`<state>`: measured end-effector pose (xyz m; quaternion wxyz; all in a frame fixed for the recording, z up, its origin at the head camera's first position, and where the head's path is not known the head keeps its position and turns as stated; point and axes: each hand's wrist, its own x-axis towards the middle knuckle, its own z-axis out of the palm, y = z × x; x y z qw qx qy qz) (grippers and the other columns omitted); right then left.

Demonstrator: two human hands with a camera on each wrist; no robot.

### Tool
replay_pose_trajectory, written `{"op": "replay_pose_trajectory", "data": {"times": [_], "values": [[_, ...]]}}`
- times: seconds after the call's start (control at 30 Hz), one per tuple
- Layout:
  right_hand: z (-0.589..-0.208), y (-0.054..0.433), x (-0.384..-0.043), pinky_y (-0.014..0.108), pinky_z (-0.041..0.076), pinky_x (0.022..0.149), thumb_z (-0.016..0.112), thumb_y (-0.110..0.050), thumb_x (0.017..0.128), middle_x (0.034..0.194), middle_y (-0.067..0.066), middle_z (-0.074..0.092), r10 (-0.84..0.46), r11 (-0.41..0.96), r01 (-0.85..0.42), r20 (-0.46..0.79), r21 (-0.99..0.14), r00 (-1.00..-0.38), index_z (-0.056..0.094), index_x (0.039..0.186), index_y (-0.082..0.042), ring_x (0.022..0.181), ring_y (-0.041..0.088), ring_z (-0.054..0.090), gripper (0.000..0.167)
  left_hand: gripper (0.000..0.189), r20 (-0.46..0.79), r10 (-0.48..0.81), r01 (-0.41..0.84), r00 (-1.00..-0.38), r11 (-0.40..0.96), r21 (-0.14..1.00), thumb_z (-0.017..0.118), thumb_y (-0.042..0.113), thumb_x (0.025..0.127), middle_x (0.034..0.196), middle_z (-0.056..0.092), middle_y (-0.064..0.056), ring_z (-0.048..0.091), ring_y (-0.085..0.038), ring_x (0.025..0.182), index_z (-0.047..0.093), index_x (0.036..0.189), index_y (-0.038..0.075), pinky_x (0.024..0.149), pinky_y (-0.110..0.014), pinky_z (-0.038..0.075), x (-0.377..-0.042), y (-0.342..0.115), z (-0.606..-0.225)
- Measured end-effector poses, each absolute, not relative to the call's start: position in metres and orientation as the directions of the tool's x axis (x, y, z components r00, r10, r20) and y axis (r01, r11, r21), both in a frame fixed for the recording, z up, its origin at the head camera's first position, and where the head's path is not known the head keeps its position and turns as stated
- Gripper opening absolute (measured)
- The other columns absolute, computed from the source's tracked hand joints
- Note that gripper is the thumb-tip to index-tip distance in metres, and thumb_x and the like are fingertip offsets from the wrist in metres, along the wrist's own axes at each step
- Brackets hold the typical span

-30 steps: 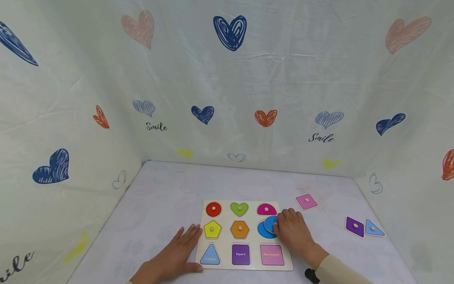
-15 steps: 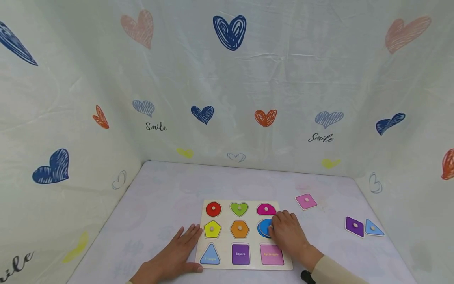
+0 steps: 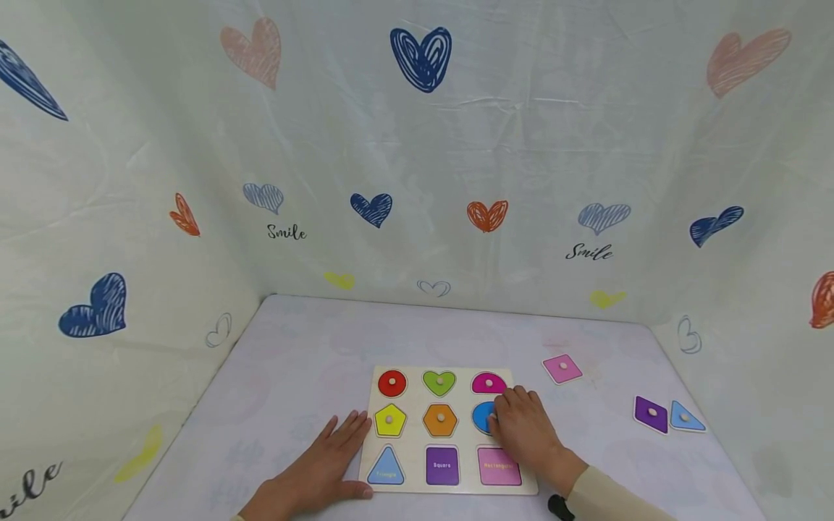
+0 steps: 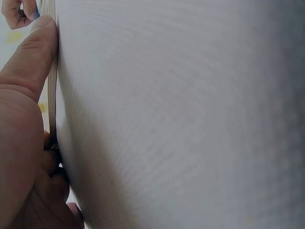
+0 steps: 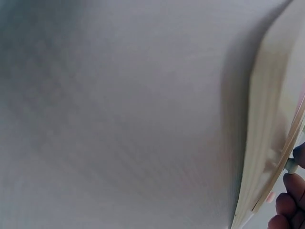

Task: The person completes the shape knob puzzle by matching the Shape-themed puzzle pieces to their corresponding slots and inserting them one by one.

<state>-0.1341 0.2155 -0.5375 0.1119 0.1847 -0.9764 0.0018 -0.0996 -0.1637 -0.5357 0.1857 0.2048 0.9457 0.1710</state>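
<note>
A wooden shape puzzle board (image 3: 415,457) lies flat on the table. My right hand (image 3: 528,430) is over its right side and pinches the small knob (image 5: 291,165) of a blue oval puzzle piece (image 3: 482,417). That piece covers the blue oval slot; in the right wrist view its edge sits slightly tilted above the board. Most of the knob side is hidden by the fingers in the head view. With straight fingers, my left hand (image 3: 326,463) rests along the board's left edge, thumb by the near corner.
Knobbed pieces fill the other upper slots, such as the red circle (image 3: 392,383) and orange hexagon (image 3: 440,428). The bottom row shows bare printed slots. To the right lie a pink piece (image 3: 562,370), a purple piece (image 3: 651,414) and a blue triangle (image 3: 687,417).
My right hand has moved left and slightly down with the blue oval piece, from overlapping the slot's upper right to lying over the slot. The left hand has stayed in place.
</note>
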Motion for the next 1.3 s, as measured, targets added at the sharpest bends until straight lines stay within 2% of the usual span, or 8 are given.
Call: {"op": "replay_pose_trajectory", "data": {"times": [0.77,1.13,1.3], "values": [[-0.5393,0.2143,-0.1339,0.038,0.045,0.076,0.084,-0.031,0.089,0.083,0.003,0.056,-0.361,0.932,-0.361,0.229,0.045,-0.904,0.068,0.095,-0.006,0.085,0.02,0.051,0.03,0.119,-0.282,0.441,0.314,-0.852,0.862,0.398,0.08,0.071,0.077,0.175,0.029,-0.003,0.018,-0.03,0.164,0.028,0.168,0.015,0.132,-0.06,0.007,-0.1003,-0.1629,-0.5374],[-0.5409,0.2147,-0.1335,0.037,0.046,0.077,0.084,-0.034,0.09,0.086,0.002,0.057,-0.36,0.933,-0.355,0.213,0.064,-0.908,0.067,0.1,-0.008,0.087,0.019,0.052,0.032,0.12,-0.29,0.432,0.305,-0.854,0.867,0.394,0.08,0.071,0.076,0.175,0.028,-0.002,0.017,-0.03,0.164,0.027,0.168,0.016,0.133,-0.059,0.006,-0.1003,-0.1628,-0.5383],[-0.5422,0.2156,-0.1343,0.037,0.046,0.077,0.083,-0.034,0.09,0.085,0.002,0.057,-0.364,0.931,-0.359,0.228,0.066,-0.903,0.067,0.099,-0.008,0.087,0.019,0.052,0.031,0.119,-0.29,0.435,0.306,-0.853,0.865,0.397,0.081,0.07,0.077,0.175,0.029,-0.004,0.018,-0.03,0.164,0.029,0.168,0.014,0.132,-0.059,0.007,-0.1001,-0.1623,-0.5369]]}}
